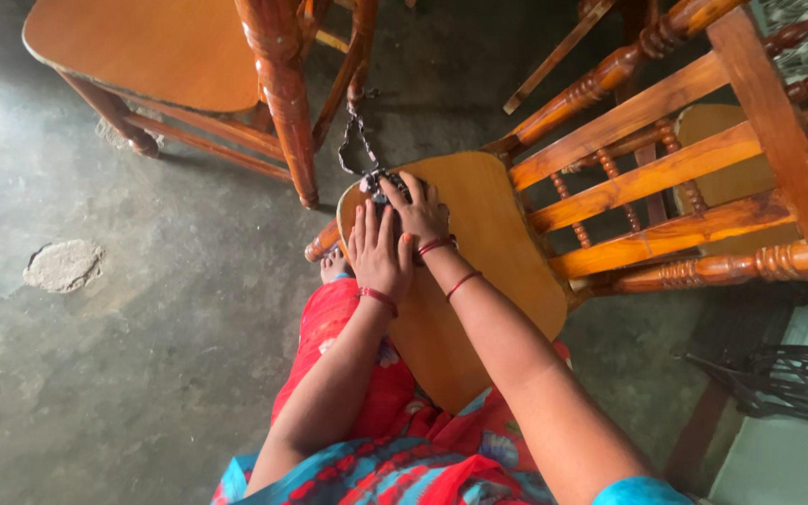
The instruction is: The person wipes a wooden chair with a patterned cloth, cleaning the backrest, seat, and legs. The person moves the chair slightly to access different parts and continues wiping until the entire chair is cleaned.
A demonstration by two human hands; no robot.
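A wooden chair seat [488, 243] lies tilted in front of me, over my lap. At its far edge sits a dark padlock [378, 184] on a metal chain [355, 131] that runs up to the leg of another chair. My right hand [420, 211] lies over the padlock with its fingers curled on it. Just beside it, my left hand [381, 254] rests flat on the seat, fingers straight and reaching the padlock. Both wrists wear red thread bands. Most of the padlock is hidden under my fingers.
A second wooden chair [161, 56] with a turned leg [282, 93] stands at the upper left. The tilted chair's back rails and spindles [666, 178] fill the right. A black metal wire object [778, 379] is at lower right. The concrete floor has a pale patch [63, 265].
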